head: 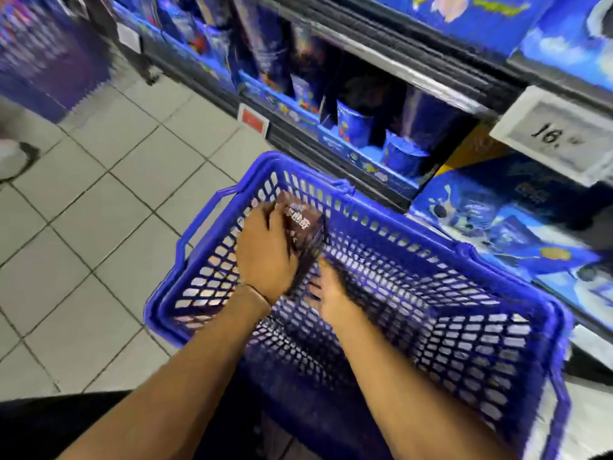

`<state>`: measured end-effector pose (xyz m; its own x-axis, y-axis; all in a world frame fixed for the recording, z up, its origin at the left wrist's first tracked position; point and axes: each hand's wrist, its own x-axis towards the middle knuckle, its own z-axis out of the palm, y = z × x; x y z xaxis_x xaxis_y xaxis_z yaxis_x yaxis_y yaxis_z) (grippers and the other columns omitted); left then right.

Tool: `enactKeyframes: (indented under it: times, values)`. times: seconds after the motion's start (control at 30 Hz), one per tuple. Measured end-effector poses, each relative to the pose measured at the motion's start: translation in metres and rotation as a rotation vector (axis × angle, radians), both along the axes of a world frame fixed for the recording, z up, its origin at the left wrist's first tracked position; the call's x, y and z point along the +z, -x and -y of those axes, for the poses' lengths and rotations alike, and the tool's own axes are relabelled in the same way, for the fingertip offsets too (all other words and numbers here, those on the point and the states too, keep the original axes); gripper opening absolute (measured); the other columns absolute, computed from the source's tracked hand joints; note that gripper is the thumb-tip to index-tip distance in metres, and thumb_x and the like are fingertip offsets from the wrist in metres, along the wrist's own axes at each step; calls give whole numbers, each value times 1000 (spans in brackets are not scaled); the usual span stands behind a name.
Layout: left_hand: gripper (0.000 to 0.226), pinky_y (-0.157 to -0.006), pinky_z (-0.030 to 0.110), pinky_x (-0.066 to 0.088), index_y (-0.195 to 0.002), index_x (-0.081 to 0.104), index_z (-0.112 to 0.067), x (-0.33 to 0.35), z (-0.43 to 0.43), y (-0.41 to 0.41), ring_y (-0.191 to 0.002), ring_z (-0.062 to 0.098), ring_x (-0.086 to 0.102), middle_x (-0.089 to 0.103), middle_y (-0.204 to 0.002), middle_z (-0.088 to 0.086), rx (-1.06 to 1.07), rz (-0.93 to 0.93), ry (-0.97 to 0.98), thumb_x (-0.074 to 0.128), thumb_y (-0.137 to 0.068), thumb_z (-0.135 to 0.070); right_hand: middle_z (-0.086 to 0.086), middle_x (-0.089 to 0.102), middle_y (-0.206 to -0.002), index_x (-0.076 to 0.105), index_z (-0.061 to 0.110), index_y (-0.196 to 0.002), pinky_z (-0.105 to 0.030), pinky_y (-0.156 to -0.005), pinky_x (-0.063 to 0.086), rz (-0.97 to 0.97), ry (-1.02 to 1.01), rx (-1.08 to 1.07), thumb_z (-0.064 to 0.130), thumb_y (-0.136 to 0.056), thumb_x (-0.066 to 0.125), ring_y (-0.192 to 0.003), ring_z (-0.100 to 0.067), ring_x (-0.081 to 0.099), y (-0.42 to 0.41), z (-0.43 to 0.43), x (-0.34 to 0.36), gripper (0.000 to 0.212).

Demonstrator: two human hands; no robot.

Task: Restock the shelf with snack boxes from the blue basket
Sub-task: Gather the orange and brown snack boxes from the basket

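**Inspector:** Item status?
**Clerk:** One brown snack box [300,224], a glossy rectangular carton with pale lettering, sits tilted at 11 o'clock inside the blue basket [471,346]. The left hand [265,257] grips it, fingers curled over its top.
**Inspector:** Right hand [326,293]?
**Clerk:** Low in the basket, at the box's 5 o'clock. Blurred; grip cannot be told.
**Inspector:** Clearance?
**Clerk:** Basket is rigid plastic lattice, far rim near the shelf [315,151] at 1 o'clock. Tiled floor [99,210] at 9 o'clock.

Blue basket [414,224] open on top; mesh walls hem sides; shelf [298,141] close beyond.
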<state>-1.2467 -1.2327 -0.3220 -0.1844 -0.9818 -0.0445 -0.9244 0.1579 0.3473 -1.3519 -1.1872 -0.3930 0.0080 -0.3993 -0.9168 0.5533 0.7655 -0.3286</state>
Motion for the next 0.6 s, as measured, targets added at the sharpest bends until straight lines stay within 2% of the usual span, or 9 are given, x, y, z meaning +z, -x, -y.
enactKeyframes:
  times: [0.07,0.1,0.23,0.27,0.37,0.43,0.5,0.6]
  values:
    - [75,-99,54,50,-152,45,0,0,0,3,-125,46,52,51,-145,24,-17,43,-18,67,-84,-22,-8,50,-147,51,17,-135,-36,-89,44,37,-18,-76,57,-101,38,-116,-23,54,-5,1,-4,53]
    - [76,-102,55,48,-154,44,0,1,-1,3,-127,45,51,50,-146,24,-12,41,-31,67,-85,-22,-8,54,-143,54,18,-130,-36,-86,46,58,-25,-100,59,-101,39,-109,-22,55,-7,1,-5,53]
    - [71,-106,52,44,-151,45,4,4,-1,3,-127,43,51,52,-144,25,7,7,-22,65,-88,-20,-11,62,-135,58,15,-136,-43,-104,48,132,-2,-164,65,-98,38,-116,-27,59,-13,4,-6,66]
    - [69,-106,52,44,-151,46,5,2,-1,2,-126,43,51,52,-143,25,3,3,-13,64,-89,-20,-11,66,-128,61,15,-133,-44,-102,49,134,3,-174,66,-98,38,-113,-27,62,-13,5,-6,66]
    - [70,-108,49,40,-152,45,2,-2,-6,1,-129,41,49,52,-145,23,29,-40,-25,69,-91,-22,-6,70,-100,68,19,-112,-38,-86,52,135,-3,-210,68,-98,35,-89,-20,63,-11,4,-5,61]
    - [75,-111,46,34,-153,44,-1,-5,-9,2,-130,40,47,52,-145,21,67,-84,-82,76,-89,-25,-4,70,-99,67,21,-104,-34,-84,51,157,-14,-229,72,-96,30,-89,-19,63,-6,1,-6,64]
    - [81,-113,46,35,-147,47,-4,-8,-11,3,-129,39,51,57,-141,17,124,-131,-180,83,-83,-40,-6,73,-108,69,20,-112,-39,-95,53,193,-9,-253,75,-95,25,-100,-24,67,-1,-1,-9,72]
    - [103,-113,47,39,-144,45,-10,-15,-16,0,-130,36,48,52,-143,13,96,41,-277,82,-70,-72,-12,76,-108,70,14,-120,-43,-89,58,244,11,-244,75,-96,20,-101,-30,71,3,-1,-10,82]
